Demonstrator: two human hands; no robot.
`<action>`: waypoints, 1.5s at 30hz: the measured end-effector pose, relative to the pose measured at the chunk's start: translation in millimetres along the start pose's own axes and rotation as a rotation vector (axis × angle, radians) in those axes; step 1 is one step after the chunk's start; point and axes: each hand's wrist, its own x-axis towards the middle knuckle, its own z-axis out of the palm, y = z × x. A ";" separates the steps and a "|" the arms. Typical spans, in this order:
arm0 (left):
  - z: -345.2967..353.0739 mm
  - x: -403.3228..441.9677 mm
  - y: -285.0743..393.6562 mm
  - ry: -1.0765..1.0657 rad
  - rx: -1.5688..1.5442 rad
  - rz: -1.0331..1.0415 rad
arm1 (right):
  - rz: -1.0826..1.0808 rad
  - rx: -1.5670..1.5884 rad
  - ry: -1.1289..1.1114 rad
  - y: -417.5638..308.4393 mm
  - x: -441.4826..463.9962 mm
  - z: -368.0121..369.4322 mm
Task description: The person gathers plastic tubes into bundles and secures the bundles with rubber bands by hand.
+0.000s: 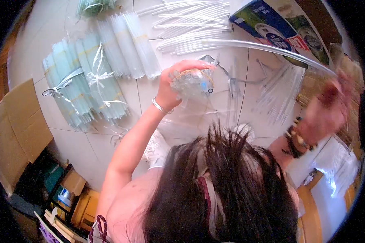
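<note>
My left hand (172, 83) is wrapped round a bundle of clear plastic tubes (190, 85), seen end-on with an orange band at its rim. Out to the right, my right hand (330, 103) is smeared by motion, its fingers closed at the end of a long, thin clear tube (267, 47). That tube bends leftward over the floor. Loose clear tubes (190, 28) lie in a heap beyond my left hand, and another loose spread of tubes (278, 95) lies between my hands. The lower ends of the held bundle are hidden.
Banded bundles of clear tubes (79, 85), some tied with white string, lie on the tiled floor (79, 141) at the left. A printed blue and green carton (267, 30) is at the upper right. Cardboard (20, 129) stands at the left, and clear plastic wrap (338, 166) lies at the right.
</note>
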 end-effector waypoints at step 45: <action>-2.1 -4.4 -1.3 -0.025 0.021 -0.025 | 0.748 -0.693 -0.269 196.1 -83.9 -78.0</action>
